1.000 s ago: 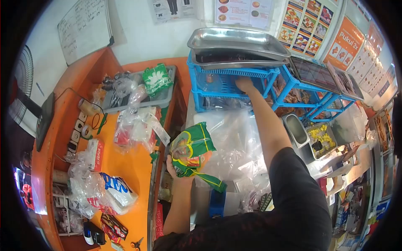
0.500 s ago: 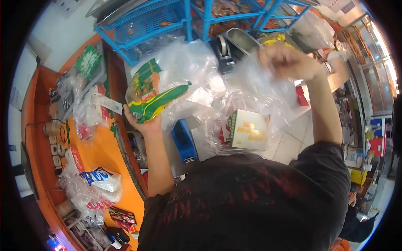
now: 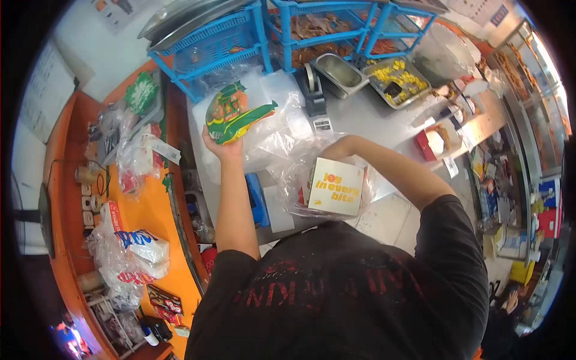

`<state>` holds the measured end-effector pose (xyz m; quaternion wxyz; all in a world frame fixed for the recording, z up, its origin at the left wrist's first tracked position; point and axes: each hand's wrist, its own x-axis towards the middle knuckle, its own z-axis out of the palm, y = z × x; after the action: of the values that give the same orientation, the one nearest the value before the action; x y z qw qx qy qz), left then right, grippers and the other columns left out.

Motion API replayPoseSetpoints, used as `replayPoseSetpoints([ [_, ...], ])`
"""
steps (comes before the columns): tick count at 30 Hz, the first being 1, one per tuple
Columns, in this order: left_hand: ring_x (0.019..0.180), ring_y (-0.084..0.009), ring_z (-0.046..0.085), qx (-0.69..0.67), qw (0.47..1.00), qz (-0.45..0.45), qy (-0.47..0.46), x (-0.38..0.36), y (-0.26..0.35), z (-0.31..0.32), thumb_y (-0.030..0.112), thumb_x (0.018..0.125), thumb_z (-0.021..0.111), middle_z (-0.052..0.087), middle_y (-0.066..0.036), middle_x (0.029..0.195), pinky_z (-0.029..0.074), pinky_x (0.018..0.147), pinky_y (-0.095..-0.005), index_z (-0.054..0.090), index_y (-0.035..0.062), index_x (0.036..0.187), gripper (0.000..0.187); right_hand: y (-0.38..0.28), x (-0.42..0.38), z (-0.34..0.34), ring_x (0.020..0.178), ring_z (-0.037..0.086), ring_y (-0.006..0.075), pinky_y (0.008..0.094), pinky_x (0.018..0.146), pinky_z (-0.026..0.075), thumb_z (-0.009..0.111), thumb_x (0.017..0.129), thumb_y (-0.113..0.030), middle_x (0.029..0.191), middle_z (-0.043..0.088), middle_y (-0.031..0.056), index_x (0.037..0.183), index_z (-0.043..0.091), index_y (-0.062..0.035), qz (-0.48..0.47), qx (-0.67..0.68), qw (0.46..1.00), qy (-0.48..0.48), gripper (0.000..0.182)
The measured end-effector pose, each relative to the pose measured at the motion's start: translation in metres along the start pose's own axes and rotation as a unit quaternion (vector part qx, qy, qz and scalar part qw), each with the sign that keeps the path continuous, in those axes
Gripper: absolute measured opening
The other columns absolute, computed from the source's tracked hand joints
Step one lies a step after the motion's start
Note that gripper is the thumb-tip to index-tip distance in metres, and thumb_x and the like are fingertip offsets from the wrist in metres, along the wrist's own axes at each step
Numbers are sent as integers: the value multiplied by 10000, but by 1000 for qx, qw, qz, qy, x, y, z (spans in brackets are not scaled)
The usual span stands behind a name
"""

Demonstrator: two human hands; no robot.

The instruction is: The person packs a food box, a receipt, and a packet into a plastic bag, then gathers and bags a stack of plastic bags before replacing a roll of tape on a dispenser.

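Left hand (image 3: 221, 146): curled firmly around the lower end of the green-and-yellow packet (image 3: 231, 120), held over clear plastic sheets (image 3: 291, 120).
Right hand (image 3: 342, 147): down behind the white box (image 3: 336, 186), fingertips hidden; cannot tell how far closed or on what.
White box: within a clear bag (image 3: 291, 183), "joy in every bite" facing up.
Tape dispenser (image 3: 312, 99): beyond the bag, beside an oblong metal pan (image 3: 341, 69).
Blue racks (image 3: 262, 36): at the back, metal trays (image 3: 198, 18) on top.

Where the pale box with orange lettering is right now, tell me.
In the head view, the box sits a little right of centre, just below the right hand, with clear plastic around it.
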<state>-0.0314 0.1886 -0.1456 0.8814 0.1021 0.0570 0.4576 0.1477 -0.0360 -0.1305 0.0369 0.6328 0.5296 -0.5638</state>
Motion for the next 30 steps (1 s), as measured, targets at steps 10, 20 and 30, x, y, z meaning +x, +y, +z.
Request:
replayPoseSetpoints([
  [10,1129,-291,444,-23,995,86,-50,-50,32,45,310,868,442,486,-119,1207,335,948,-488,463,57,1193,412,-7,6,-20,1028,527,316,366,905,392,420,818,-465,1157,522,191,1217,471,-117,30,16,990,-136,532],
  [20,1078,-264,493,105,973,202,-28,88,12,81,237,883,480,484,-127,1196,411,882,-423,424,33,1201,383,-46,-55,-42,960,566,314,408,823,436,459,831,-380,1030,593,176,1097,563,-98,5,-310,949,54,402],
  [30,1118,-346,460,882,467,53,25,232,-17,97,309,890,357,495,-260,1166,357,895,-390,552,-39,1062,435,-72,-79,-82,860,584,336,386,776,445,476,843,-326,898,620,180,1049,565,-49,-77,-69,973,205,357],
])
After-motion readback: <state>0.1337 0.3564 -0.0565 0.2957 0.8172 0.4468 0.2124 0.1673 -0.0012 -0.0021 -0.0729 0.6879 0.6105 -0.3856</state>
